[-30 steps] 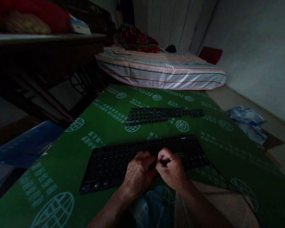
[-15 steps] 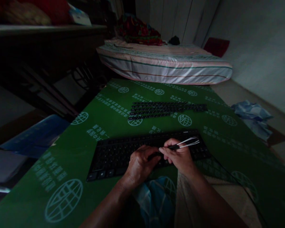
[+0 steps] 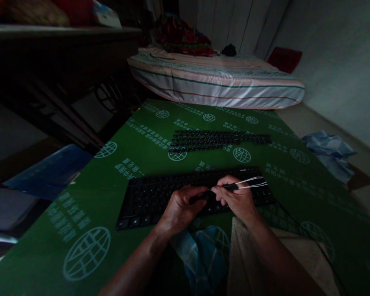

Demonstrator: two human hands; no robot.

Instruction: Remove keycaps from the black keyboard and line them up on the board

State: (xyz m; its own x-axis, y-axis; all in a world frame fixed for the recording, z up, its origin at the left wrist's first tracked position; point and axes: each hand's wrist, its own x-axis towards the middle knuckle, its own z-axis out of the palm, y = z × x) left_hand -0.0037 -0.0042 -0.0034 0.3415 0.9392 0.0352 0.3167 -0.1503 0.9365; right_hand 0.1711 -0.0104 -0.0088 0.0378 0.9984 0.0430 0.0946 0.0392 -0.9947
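Observation:
A black keyboard [image 3: 154, 201] lies on the green board, with my hands over its right half. My right hand [image 3: 239, 203] is closed around the black handle of a wire keycap puller [image 3: 251, 183], whose thin wire loops point right. My left hand [image 3: 180, 207] is closed, thumb and fingers pinching a small black piece [image 3: 207, 195], perhaps a keycap. The fingertips of both hands meet at this piece and partly hide it. Farther back, several rows of loose black keycaps [image 3: 200, 139] lie on the board.
The green printed board [image 3: 135, 156] spans the work area. A blue checked cloth [image 3: 203, 255] and a beige cloth [image 3: 283, 246] lie near me. The keyboard's cable [image 3: 291, 220] runs off right. A bed [image 3: 222, 88] stands behind, a dark table [image 3: 64, 45] at left.
The keycap puller has turned flatter and shifted slightly right in my right hand. My left hand still pinches near its handle end. The view has shifted a little.

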